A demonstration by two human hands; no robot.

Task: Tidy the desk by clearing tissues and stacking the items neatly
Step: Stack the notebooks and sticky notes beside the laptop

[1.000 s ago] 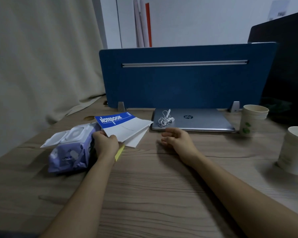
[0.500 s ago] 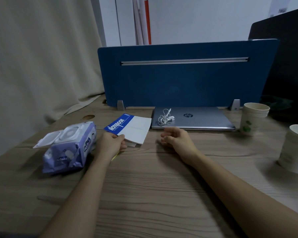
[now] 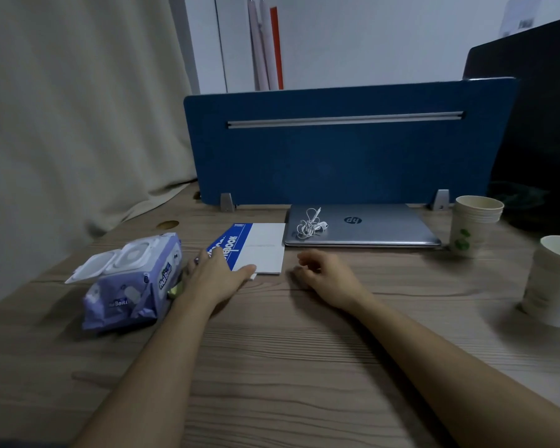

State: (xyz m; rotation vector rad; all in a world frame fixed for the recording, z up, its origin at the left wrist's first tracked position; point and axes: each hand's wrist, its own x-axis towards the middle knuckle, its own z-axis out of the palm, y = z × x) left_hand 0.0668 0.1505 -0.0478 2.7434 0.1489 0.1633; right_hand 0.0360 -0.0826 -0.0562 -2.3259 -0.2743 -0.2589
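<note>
Nearest, I note two bare forearms laid across the wooden desk (image 3: 272, 367). The left hand (image 3: 212, 274) rests flat on the near corner of the notebook (image 3: 256, 247), fingers spread and thumb along its edge, pressing rather than pinching; I judge it is squaring the stack. The right hand (image 3: 324, 273) lies idle beside it, fingers loosely curled, holding nothing. The wipes pack (image 3: 133, 279) sits just left of the left hand, lid flipped open (tissues likely drawn from it). Paper cups (image 3: 474, 224) stand to the right. Farther back, earphones (image 3: 311, 223) rest on the closed laptop (image 3: 369, 227), against the blue divider (image 3: 337, 156).
</note>
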